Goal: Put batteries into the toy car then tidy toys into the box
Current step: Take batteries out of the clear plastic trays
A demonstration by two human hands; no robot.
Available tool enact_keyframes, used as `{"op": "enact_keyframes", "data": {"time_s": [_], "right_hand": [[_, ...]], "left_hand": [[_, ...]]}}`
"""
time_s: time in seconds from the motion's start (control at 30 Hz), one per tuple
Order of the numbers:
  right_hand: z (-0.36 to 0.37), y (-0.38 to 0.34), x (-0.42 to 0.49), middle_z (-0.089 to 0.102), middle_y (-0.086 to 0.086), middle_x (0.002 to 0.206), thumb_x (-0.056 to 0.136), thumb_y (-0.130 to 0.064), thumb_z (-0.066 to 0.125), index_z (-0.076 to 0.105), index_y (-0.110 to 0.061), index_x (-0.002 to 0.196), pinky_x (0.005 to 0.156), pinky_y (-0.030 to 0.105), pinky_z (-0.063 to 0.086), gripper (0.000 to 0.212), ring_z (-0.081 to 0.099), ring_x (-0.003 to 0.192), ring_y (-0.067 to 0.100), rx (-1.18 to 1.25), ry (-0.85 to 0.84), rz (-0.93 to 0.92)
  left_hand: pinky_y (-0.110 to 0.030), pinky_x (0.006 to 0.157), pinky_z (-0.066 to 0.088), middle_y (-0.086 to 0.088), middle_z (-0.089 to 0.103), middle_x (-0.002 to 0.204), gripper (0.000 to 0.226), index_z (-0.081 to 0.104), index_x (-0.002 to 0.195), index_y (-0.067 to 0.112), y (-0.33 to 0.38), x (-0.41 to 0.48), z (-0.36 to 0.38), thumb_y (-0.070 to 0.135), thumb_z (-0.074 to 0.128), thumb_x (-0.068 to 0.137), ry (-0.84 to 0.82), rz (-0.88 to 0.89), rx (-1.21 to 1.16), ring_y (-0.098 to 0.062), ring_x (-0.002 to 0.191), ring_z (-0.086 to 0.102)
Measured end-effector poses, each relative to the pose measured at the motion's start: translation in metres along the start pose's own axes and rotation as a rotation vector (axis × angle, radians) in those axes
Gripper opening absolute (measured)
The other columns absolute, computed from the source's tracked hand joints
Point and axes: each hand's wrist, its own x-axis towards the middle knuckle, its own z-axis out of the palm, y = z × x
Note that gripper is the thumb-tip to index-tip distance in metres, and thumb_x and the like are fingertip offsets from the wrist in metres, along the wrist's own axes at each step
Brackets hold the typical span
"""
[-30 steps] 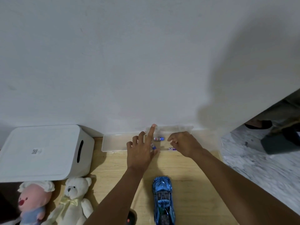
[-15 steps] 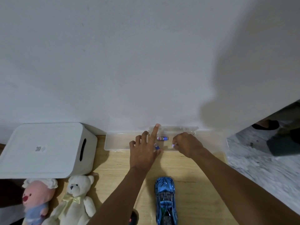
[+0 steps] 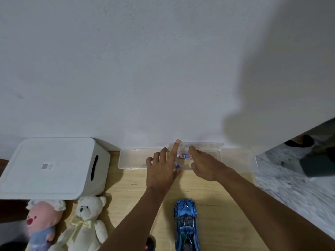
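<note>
From the head camera, both arms reach away from the person across a wooden table (image 3: 217,205) to a clear plastic case (image 3: 134,158) lying against the wall at the far edge. The left hand (image 3: 162,171) is palm down with its fingers spread and straight, gripping nothing. Its forefinger stretches farthest, with the tip resting on the raised lid (image 3: 204,146) of the case, and the other fingers lie over the case's near rim. A small blue battery (image 3: 176,164) shows in the gap between that forefinger and the thumb. Just to the right, the right hand (image 3: 204,165) comes in at a slant from the near right, knuckles up and fingers bent down into the case. Its fingertips meet the right end of a second battery (image 3: 183,156), which lies crosswise inside the case. The hand hides its own fingertips, so I cannot tell whether it pinches that battery or only touches it. The blue toy car (image 3: 186,223) sits on the table near the person, between the two forearms, nose toward the case and well apart from both hands. At the far left stands a white box (image 3: 54,167) with its lid on. In front of it lie a cream teddy bear (image 3: 87,225) and a pink plush doll (image 3: 41,225).
</note>
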Motion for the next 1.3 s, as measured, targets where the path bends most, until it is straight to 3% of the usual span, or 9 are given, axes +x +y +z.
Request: {"op": "enact_keyframes", "data": {"time_s": [0.17,0.23,0.3,0.37,0.57,0.83,1.0,1.17,1.3], "right_hand": [[0.004,-0.004,-0.001,0.062,-0.002,0.084,0.099,-0.046,0.045,0.052,-0.021,0.092,0.065,0.034,0.046,0.027,0.060,0.074,0.024,-0.200,0.177,0.032],[0.006,-0.005,0.003,0.069,0.004,0.091,0.105,-0.034,0.042,0.062,-0.016,0.101,0.066,0.036,0.050,0.027,0.067,0.079,0.029,-0.296,0.214,0.011],[0.008,-0.006,0.007,0.067,0.005,0.097,0.100,-0.015,0.046,0.059,-0.013,0.112,0.063,0.036,0.049,0.018,0.066,0.079,0.029,-0.391,0.201,-0.005],[0.010,-0.006,0.010,0.066,0.004,0.102,0.093,-0.008,0.048,0.055,-0.014,0.125,0.057,0.034,0.041,0.033,0.065,0.072,0.030,-0.457,0.179,-0.019],[0.017,0.001,0.015,0.059,-0.002,0.126,0.096,-0.014,0.059,0.045,-0.033,0.149,0.058,0.034,0.042,0.057,0.069,0.076,0.029,-0.538,0.152,-0.092],[0.018,-0.006,0.022,0.064,-0.003,0.117,0.097,-0.023,0.060,0.062,-0.023,0.125,0.068,0.037,0.057,0.028,0.070,0.082,0.026,-0.555,0.134,-0.038],[0.015,-0.007,0.026,0.073,0.003,0.103,0.097,-0.025,0.058,0.058,-0.021,0.121,0.067,0.034,0.048,0.024,0.070,0.086,0.032,-0.538,0.096,-0.011],[0.010,-0.001,0.029,0.063,0.000,0.126,0.099,-0.022,0.057,0.056,-0.026,0.137,0.073,0.036,0.048,0.038,0.066,0.094,0.030,-0.457,-0.026,-0.096],[0.007,0.011,0.019,0.060,0.000,0.122,0.098,-0.024,0.049,0.049,-0.021,0.131,0.064,0.034,0.038,0.033,0.059,0.077,0.028,-0.377,-0.025,-0.115]], "left_hand": [[-0.045,0.096,0.045,-0.003,0.053,0.141,0.106,-0.024,0.159,0.037,0.000,0.000,0.001,0.073,0.052,0.093,-0.016,-0.007,0.005,-0.025,0.117,0.056],[-0.047,0.098,0.044,-0.003,0.054,0.140,0.106,-0.022,0.159,0.036,0.000,0.000,0.001,0.073,0.053,0.093,-0.017,-0.011,0.004,-0.026,0.117,0.057],[-0.049,0.099,0.044,-0.004,0.055,0.140,0.106,-0.020,0.160,0.035,0.000,0.000,0.001,0.073,0.053,0.093,-0.012,-0.011,0.016,-0.026,0.117,0.058],[-0.050,0.100,0.044,-0.004,0.056,0.140,0.105,-0.020,0.160,0.034,0.001,-0.001,0.002,0.073,0.052,0.094,-0.009,-0.010,0.026,-0.027,0.118,0.058],[-0.051,0.100,0.044,-0.004,0.058,0.137,0.105,-0.014,0.162,0.034,0.001,-0.001,0.004,0.072,0.056,0.092,0.001,-0.011,0.022,-0.027,0.117,0.059],[-0.053,0.100,0.045,-0.005,0.059,0.135,0.110,-0.010,0.163,0.033,-0.001,0.001,0.004,0.073,0.061,0.088,-0.006,-0.013,0.028,-0.027,0.115,0.060],[-0.054,0.101,0.044,-0.004,0.060,0.135,0.113,-0.006,0.164,0.033,-0.002,0.001,0.004,0.070,0.066,0.086,-0.014,-0.018,0.023,-0.027,0.116,0.060],[-0.055,0.099,0.045,-0.005,0.061,0.132,0.111,0.001,0.165,0.031,-0.004,0.001,0.004,0.072,0.065,0.085,0.002,0.000,0.037,-0.027,0.113,0.062],[-0.056,0.099,0.046,-0.006,0.062,0.130,0.109,0.004,0.165,0.030,-0.005,0.001,0.005,0.073,0.066,0.085,0.026,0.003,0.040,-0.028,0.110,0.062]]}}
